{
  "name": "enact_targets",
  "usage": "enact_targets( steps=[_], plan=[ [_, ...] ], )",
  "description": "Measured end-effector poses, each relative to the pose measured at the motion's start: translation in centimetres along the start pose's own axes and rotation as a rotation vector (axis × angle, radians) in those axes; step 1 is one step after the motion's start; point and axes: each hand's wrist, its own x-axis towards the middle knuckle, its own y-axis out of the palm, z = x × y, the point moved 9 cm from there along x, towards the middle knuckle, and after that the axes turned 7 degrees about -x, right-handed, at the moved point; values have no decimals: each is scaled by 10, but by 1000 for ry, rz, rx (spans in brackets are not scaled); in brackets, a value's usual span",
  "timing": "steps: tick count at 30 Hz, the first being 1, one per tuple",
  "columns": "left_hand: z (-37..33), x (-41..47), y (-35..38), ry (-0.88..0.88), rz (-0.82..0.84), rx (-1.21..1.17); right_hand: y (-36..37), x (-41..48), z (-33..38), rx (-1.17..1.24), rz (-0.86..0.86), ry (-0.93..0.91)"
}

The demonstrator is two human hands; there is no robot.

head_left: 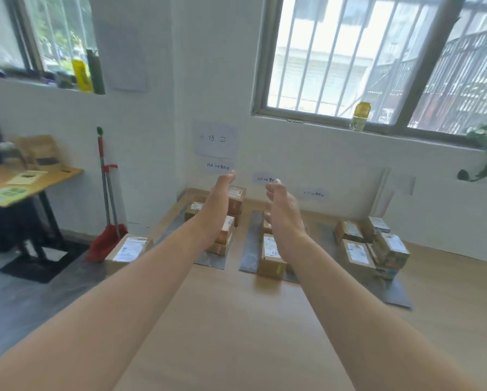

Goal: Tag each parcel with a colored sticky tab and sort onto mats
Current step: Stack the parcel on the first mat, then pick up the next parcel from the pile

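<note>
Across the wooden table [236, 320] lie 3 grey mats. The left mat [208, 262] carries at least 4 parcels [227, 231], partly hidden by an arm; the middle mat [250, 244] shows 2; the right mat [397, 294] at least 4. 1 stray parcel [128, 248] sits off the mats at the table's left edge. The left hand [218, 198] and right hand [281, 204] reach out above the mats, fingers loosely spread, gripping nothing.

Both arms outstretched, hands empty (fingers relaxed); parcels [273, 255] on mats [250, 244].
</note>
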Motion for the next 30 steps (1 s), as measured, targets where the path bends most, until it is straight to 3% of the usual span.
enact_targets(
  steps=[10, 15, 22, 30],
  plan=[
    [8, -31, -104, -55, -165, 41, 94, -30, -14, 3, 88, 73],
    [13, -20, -165, -32, -113, 24, 167, -18, -22, 28, 83, 95],
    [55, 20, -277, -154, -151, 4, 278, 8, -60, 42, 88, 226],
    [106, 55, -356, -291, -150, -24, 352, 41, -113, -35, 28, 333]
  ],
)
